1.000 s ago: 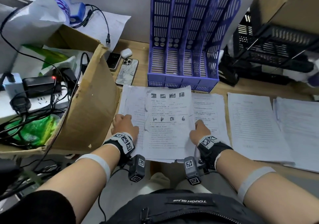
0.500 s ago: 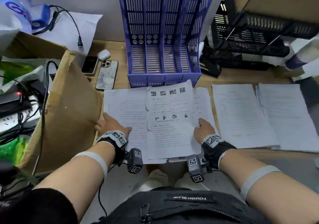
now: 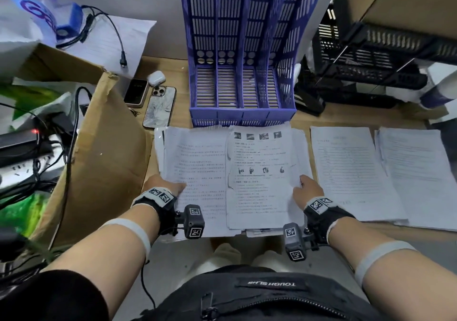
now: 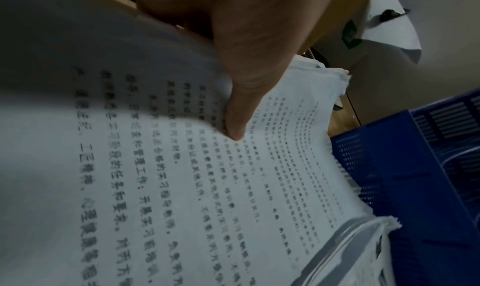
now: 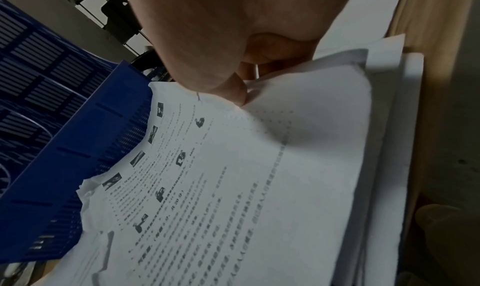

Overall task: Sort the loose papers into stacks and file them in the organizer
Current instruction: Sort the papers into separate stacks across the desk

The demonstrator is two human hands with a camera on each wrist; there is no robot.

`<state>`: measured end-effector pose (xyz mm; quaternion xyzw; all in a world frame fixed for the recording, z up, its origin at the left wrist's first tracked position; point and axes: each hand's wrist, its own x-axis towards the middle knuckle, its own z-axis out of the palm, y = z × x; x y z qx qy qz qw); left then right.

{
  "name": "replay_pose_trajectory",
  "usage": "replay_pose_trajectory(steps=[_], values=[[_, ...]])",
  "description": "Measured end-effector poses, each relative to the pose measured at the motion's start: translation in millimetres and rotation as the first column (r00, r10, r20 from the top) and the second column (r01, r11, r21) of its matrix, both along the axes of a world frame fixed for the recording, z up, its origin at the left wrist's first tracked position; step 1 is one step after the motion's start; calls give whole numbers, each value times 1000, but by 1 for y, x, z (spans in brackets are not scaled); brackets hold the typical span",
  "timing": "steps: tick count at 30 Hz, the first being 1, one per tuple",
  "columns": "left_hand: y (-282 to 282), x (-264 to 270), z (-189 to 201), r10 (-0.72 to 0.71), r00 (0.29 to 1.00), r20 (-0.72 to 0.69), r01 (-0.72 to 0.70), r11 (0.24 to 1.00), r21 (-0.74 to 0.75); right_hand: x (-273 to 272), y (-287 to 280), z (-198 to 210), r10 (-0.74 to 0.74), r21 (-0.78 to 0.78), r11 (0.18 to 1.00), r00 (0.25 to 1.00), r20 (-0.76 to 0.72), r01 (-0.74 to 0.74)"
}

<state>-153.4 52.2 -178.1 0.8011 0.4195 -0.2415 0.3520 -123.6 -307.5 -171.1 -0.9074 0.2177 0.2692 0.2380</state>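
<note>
A stack of printed papers lies on the desk right in front of the blue slotted organizer. On top at the right is a sheet with small pictures. My left hand grips the stack's left edge, thumb on top of the text page. My right hand pinches the right edge of the picture sheet, thumb on top and fingers curled below. The organizer touches the papers' far edge. Its slots hold no papers.
Two more paper stacks lie to the right. A cardboard box with cables stands at the left. Two phones and an earbud case lie behind it. Black wire trays sit at the back right.
The hands have drawn the stack's two sides closer, so the papers overlap more. The camera view has swung to the right; the hands keep their hold.
</note>
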Motion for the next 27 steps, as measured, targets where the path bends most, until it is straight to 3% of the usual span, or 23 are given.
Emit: replay_pose_trajectory(steps=[5,12,19,23,25,27], values=[[-2,9,35,-5,989,147,14,998,-54,8,-4,-2,29,-42,999,999,-25,-30],[7,20,110,-306,876,373,214,939,268,14,9,2,71,-41,996,995,-72,-74],[9,26,151,-179,701,691,77,981,176,16,46,12,251,173,957,963,-99,-232],[6,28,162,-127,591,797,50,991,121,9,76,14,331,363,884,943,-44,-294],[4,28,166,-94,576,812,50,996,80,3,90,14,393,426,830,920,14,-361],[4,30,162,-35,605,795,33,999,20,2,98,18,439,364,818,893,103,-444]])
